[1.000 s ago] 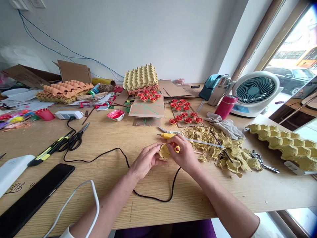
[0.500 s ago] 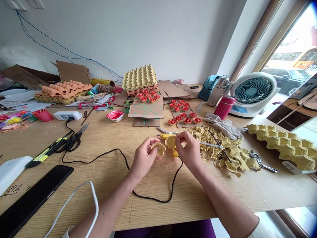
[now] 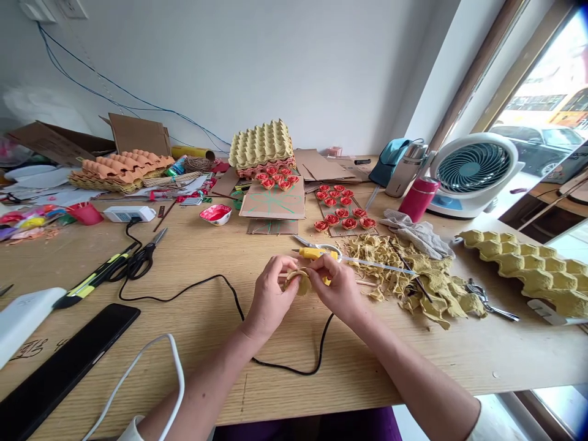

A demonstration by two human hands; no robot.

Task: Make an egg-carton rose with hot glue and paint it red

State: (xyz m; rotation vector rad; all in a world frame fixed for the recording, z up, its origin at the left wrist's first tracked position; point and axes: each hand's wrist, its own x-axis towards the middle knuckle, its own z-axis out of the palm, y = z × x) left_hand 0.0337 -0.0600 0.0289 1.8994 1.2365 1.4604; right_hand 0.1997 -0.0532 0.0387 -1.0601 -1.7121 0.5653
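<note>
Between my two hands, above the middle of the table, are yellow egg-carton cups (image 3: 300,282) cut with petal-like edges, brought together. My left hand (image 3: 272,294) pinches them from the left. From the right, the fingers of my right hand (image 3: 337,285) are closed on the same pieces; where one cup ends and the other begins is hard to see. Just behind my hands lies a yellow hot glue gun (image 3: 315,252) with a clear glue stick (image 3: 381,266) in its back, partly hidden by my right hand. Its black cord (image 3: 220,277) loops across the table.
Torn yellow carton scraps (image 3: 381,257) lie to the right, with an egg tray (image 3: 523,263) beyond. Red paper roses (image 3: 340,213) sit on cardboard at the back. Scissors (image 3: 140,260), a utility knife (image 3: 96,278) and a black phone (image 3: 68,367) lie left. A fan (image 3: 475,174) stands back right.
My right hand has moved left and brought its yellow cup against the one in my left hand. The glue gun behind is less covered now.
</note>
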